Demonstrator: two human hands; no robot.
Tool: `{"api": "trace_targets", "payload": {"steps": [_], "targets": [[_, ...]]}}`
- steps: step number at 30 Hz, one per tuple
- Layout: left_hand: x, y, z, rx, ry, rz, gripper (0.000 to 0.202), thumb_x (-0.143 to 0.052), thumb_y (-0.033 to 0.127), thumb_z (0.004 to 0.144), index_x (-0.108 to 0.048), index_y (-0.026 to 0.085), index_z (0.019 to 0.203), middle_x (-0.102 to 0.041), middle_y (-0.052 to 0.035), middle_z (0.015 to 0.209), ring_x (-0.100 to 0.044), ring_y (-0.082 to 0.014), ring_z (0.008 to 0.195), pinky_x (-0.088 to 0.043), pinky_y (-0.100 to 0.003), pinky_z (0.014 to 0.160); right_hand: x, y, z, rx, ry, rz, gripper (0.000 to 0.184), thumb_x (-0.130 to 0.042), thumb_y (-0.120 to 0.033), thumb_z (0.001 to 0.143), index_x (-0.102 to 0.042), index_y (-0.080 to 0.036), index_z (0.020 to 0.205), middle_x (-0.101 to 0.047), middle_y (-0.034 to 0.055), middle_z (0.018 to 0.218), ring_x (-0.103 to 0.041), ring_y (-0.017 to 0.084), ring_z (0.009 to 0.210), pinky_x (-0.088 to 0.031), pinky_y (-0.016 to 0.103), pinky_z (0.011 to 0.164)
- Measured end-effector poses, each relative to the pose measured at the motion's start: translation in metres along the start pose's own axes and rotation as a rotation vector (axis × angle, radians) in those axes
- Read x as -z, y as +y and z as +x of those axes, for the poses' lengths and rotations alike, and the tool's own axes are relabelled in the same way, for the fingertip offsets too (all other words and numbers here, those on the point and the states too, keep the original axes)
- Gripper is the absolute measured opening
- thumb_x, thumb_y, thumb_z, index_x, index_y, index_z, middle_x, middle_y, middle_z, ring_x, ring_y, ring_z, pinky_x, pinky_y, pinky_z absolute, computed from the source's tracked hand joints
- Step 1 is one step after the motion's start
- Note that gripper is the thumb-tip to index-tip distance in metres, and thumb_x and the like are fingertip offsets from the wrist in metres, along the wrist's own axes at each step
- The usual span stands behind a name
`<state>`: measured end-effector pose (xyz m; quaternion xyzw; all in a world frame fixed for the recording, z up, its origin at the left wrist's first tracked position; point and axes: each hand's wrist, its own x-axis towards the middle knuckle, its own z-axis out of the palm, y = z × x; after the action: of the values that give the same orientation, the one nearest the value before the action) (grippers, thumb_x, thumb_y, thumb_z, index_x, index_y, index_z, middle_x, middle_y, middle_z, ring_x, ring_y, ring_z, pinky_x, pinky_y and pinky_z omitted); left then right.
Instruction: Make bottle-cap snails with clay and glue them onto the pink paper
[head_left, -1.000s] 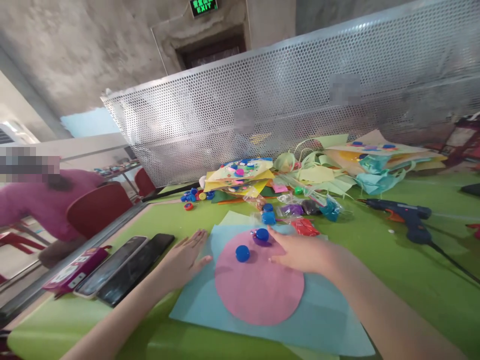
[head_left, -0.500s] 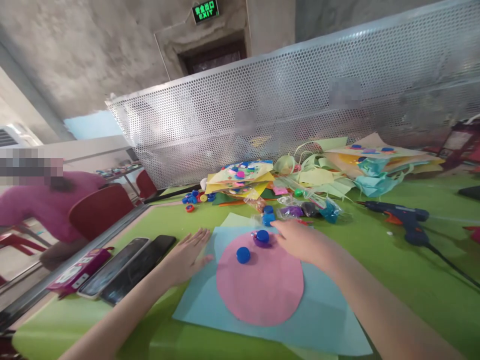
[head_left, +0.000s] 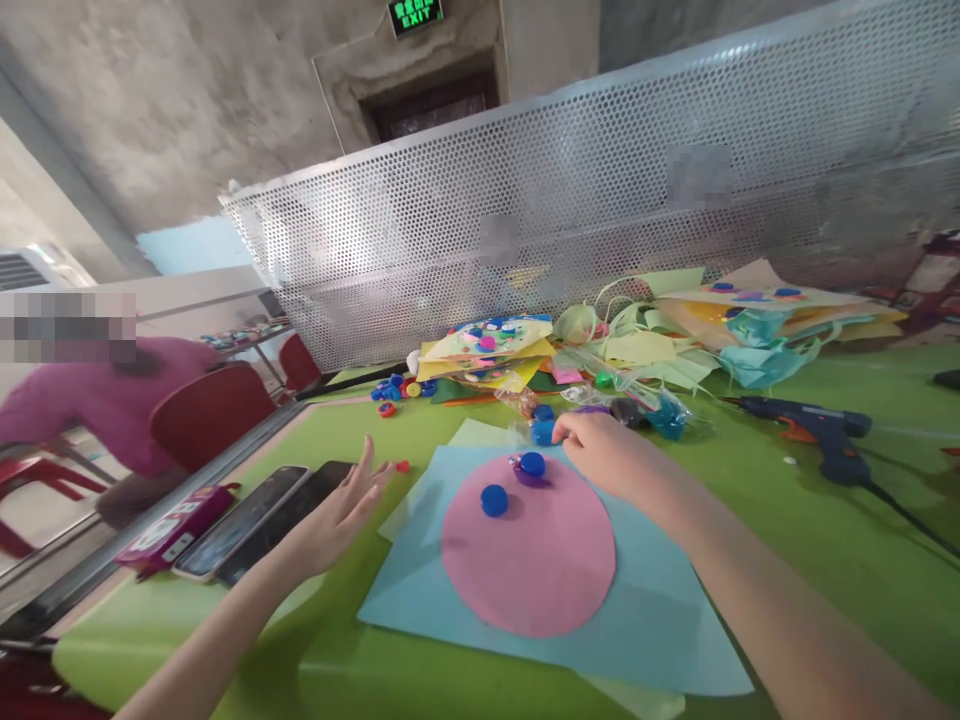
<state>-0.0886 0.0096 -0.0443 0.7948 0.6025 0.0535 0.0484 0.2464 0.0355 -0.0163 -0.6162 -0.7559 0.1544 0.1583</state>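
My right hand (head_left: 600, 452) is past the far right edge of a pink paper circle (head_left: 529, 570), its fingers curled together at a small clear bag of blue pieces (head_left: 543, 432). What the fingertips hold, if anything, is hidden. My left hand (head_left: 343, 515) is open and empty, fingers spread, between the black phone (head_left: 315, 500) and the light blue paper sheet (head_left: 409, 590). The circle lies on that sheet. On the circle sit a blue bottle cap (head_left: 494, 501) and, farther back, another blue cap (head_left: 532, 464) above a purple piece.
A glue gun (head_left: 814, 425) lies at right. Layered paper crafts (head_left: 487, 345), cut paper strips (head_left: 637, 340) and small bags line the back. At left are another phone (head_left: 240, 525) and a magenta case (head_left: 176, 530). A perforated metal screen (head_left: 450, 220) stands behind; a person in pink (head_left: 127, 400) is left.
My left hand has lifted off the paper's left edge and moved left, uncovering a small red piece. My right hand's fingers have curled in at the bag of blue pieces.
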Motion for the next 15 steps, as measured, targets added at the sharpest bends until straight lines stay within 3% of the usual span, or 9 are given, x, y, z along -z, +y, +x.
{"api": "trace_targets", "payload": {"steps": [4,8,12,15], "targets": [[-0.009,0.012,0.01,-0.052,0.018,0.076,0.067,-0.013,0.044,0.094,0.016,0.01,0.143,-0.028,-0.0193,0.147,-0.027,-0.0279,0.135,-0.007,-0.057,0.11,-0.001,0.001,0.0,-0.017,-0.006,-0.015,0.029,-0.036,-0.014,0.084,-0.063,-0.018,0.094,-0.068,0.0063,0.088,-0.059,0.016,0.068,-0.032,0.025,0.053],[-0.021,0.012,0.024,-0.087,-0.035,0.129,0.068,-0.016,0.047,0.093,0.0,0.005,0.145,-0.03,-0.0221,0.145,-0.028,-0.0278,0.135,-0.013,-0.053,0.111,0.001,0.001,-0.001,-0.035,-0.021,-0.03,0.031,-0.035,-0.015,0.084,-0.063,-0.019,0.097,-0.067,0.0073,0.095,-0.06,0.018,0.075,-0.034,0.025,0.055],[-0.03,0.005,0.058,-0.061,-0.03,0.179,0.075,-0.022,0.049,0.092,-0.005,-0.003,0.142,-0.026,-0.0282,0.145,-0.02,-0.03,0.137,-0.015,-0.053,0.11,0.002,0.001,-0.002,-0.035,-0.04,-0.045,0.032,-0.035,-0.015,0.084,-0.063,-0.019,0.099,-0.067,0.0082,0.095,-0.061,0.019,0.075,-0.034,0.026,0.056],[-0.029,0.003,0.088,-0.041,0.003,0.201,0.066,-0.036,0.046,0.092,-0.019,0.006,0.142,-0.028,-0.0228,0.147,-0.023,-0.0311,0.137,-0.016,-0.056,0.109,0.002,0.002,-0.002,-0.026,-0.052,-0.054,0.031,-0.035,-0.014,0.084,-0.063,-0.017,0.097,-0.067,0.0097,0.096,-0.062,0.019,0.077,-0.035,0.026,0.056]]}}
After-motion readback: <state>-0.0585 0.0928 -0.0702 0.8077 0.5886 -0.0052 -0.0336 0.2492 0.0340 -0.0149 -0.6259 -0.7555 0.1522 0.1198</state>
